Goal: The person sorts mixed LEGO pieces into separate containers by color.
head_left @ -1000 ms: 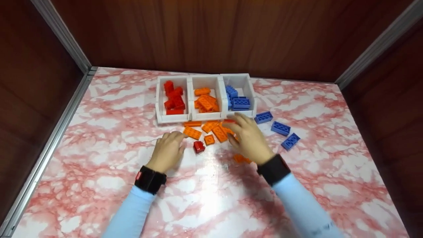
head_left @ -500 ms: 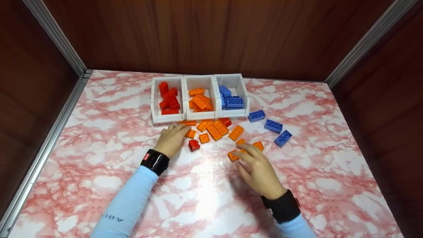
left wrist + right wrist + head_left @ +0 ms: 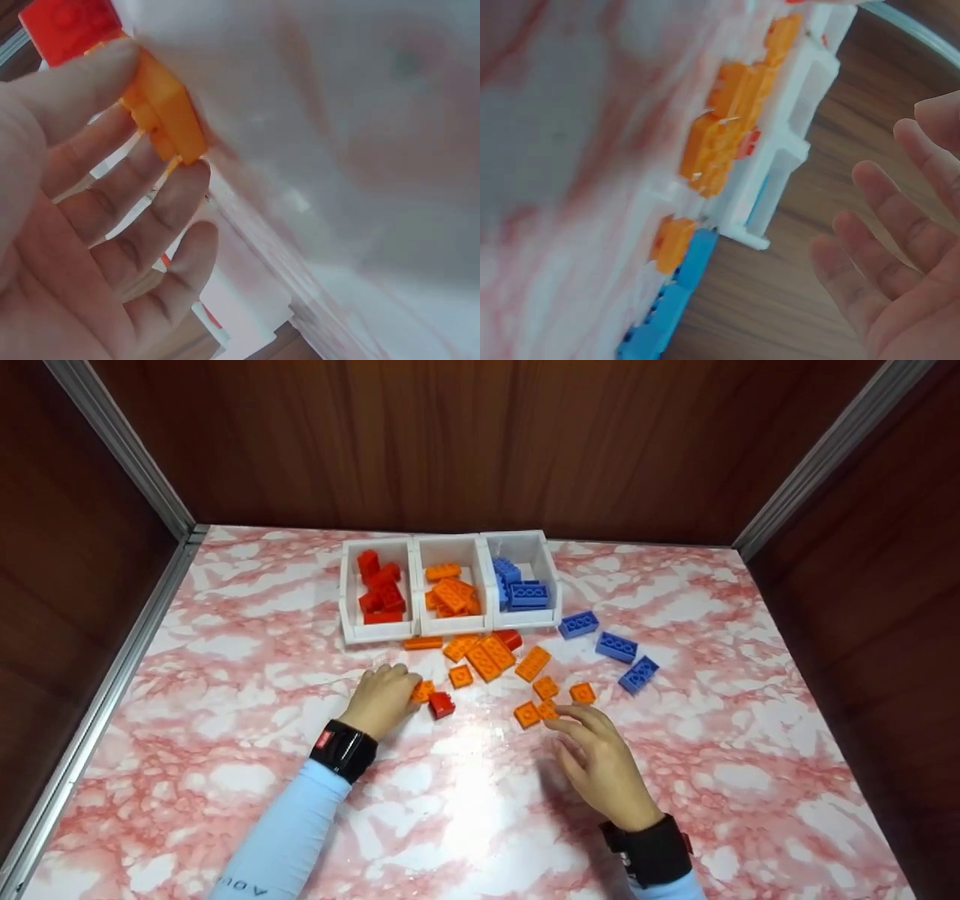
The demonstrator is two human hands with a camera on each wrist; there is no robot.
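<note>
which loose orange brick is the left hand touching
The orange brick just left of the loose red brick farther from the white tray. The left hand touches it; the other loose orange bricks sit apart from that hand.

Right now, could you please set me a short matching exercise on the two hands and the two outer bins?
Column one:
1. Left hand
2. Right hand
3. Left bin
4. Right bin

Column two:
A. Contains blue bricks
B. Grips nothing
C. Contains red bricks
D. Pinches an orange brick

Right pairs: 1-D, 2-B, 3-C, 4-A
</note>
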